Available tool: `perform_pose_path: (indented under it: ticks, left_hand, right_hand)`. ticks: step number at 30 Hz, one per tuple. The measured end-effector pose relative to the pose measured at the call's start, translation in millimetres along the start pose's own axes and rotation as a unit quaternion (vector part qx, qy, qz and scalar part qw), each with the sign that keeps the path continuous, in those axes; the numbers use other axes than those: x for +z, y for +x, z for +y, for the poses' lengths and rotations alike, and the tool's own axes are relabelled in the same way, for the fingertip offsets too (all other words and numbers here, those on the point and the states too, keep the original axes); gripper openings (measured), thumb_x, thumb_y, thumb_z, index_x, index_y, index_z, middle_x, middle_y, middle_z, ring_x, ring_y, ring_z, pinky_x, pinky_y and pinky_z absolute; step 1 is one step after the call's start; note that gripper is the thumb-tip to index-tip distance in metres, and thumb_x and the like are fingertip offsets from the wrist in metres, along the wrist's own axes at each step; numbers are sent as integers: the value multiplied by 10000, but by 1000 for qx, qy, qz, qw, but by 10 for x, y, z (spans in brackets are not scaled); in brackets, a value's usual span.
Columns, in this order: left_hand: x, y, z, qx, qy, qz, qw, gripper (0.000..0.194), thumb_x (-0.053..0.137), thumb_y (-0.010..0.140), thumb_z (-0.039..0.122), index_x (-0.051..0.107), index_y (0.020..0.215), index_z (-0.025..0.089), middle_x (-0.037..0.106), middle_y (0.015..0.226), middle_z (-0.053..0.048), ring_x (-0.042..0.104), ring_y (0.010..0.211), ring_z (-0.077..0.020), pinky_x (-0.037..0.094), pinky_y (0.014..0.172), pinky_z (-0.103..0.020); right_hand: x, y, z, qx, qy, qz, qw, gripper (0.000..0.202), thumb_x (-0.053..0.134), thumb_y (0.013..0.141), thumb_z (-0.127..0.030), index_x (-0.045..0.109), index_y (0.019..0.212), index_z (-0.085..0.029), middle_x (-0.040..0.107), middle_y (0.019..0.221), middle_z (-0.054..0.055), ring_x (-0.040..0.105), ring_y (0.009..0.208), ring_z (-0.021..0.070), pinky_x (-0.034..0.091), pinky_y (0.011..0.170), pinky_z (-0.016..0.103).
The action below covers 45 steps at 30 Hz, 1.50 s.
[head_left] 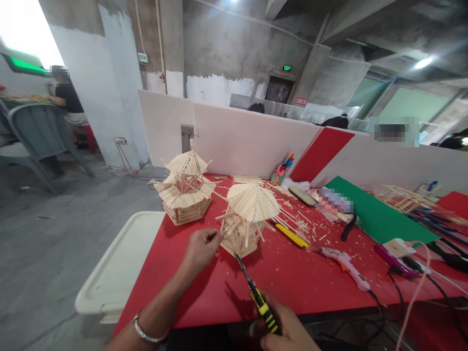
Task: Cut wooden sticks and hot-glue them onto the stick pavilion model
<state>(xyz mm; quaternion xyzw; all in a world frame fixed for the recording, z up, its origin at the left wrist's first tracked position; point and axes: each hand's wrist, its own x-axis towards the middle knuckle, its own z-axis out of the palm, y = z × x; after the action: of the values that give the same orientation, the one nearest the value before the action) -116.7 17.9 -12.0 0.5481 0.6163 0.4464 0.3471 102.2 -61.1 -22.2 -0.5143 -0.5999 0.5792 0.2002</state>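
A small pavilion model made of thin wooden sticks [252, 204] stands on the red table, its pale roof sloping on all sides. My left hand [203, 248], with a silver bracelet at the wrist, is closed in a pinch at its left side, where thin sticks jut out by the fingertips. In my right hand [280, 324] are long-nosed pliers with yellow and black handles [265, 309]. Their tip points up at the model's base; whether it touches is unclear. A two-tiered stick pavilion [188, 192] stands to the left.
On the red tabletop [215, 297] lie a yellow utility knife [290, 235], a pink glue gun [345, 265], loose sticks and shavings. A pen cup [280, 173] stands by the white partition [237, 136]. A green board [380, 214], power strip and cables are at right. One person sits far left.
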Motion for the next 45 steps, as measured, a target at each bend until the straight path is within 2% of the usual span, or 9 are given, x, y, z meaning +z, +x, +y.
perform_pose_path:
  ticks: [4,15,20,33,45]
  left_hand:
    - [8,-7,14,1,3,5,1000,390,496,773,482,485,514,191,395,404,65,348,332,-83,240,376,-212]
    - [27,23,-14,17,32,15,999,400,463,788,459,416,489,198,339,407,69,311,346,-77,194,383,-216]
    - [57,26,-36,15,33,21,999,399,457,787,458,400,486,201,321,409,70,306,350,-78,185,388,-219]
    - [74,23,-33,16,32,24,999,406,457,788,464,372,488,204,304,419,71,289,362,-76,180,393,-220]
    - [69,25,-24,24,33,27,999,401,461,785,448,364,481,204,305,417,70,288,372,-77,187,391,-216]
  right_hand:
    - [-7,1,-2,-5,34,-15,999,470,436,475,-222,541,932,-185,550,751,-17,485,675,130,361,587,204]
    - [-3,25,129,12,34,-6,999,644,442,455,-221,525,1094,-187,537,793,-8,494,693,140,379,612,222]
    - [-8,41,160,-4,34,-21,999,537,433,448,-223,546,971,-184,495,737,-20,459,659,131,354,581,223]
    - [-7,-2,47,-19,39,-22,999,514,426,447,-214,527,951,-200,515,749,-23,460,655,130,355,622,229]
    - [-5,17,103,-24,48,-22,998,467,421,460,-200,519,917,-191,470,725,-39,430,643,109,329,580,206]
